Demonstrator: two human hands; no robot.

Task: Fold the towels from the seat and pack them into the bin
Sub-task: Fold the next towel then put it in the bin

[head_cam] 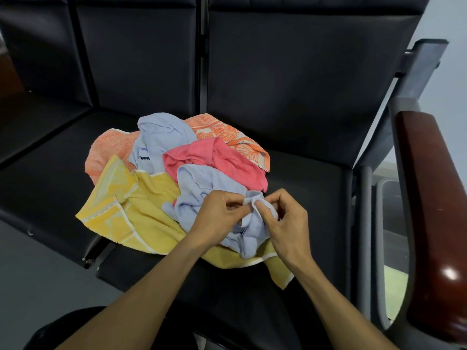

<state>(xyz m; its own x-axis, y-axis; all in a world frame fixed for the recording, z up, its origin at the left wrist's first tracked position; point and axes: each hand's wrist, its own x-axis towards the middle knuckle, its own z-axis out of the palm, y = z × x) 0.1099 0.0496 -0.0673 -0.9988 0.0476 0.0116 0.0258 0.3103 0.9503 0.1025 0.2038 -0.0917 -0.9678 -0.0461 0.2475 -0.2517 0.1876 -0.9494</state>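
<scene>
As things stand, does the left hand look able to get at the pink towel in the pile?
Probably yes, once it lets go. The left hand is pinching the nearer blue towel together with the right hand. The pink towel lies just beyond, its top uncovered, nothing standing between.

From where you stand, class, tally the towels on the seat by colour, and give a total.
Light blue: 2, the near light blue towel pinched by the left hand and right hand, and the far light blue towel
Orange: 2, the plain orange towel and the patterned orange towel
Pink towel: 1
Yellow towel: 1
Total: 6
</scene>
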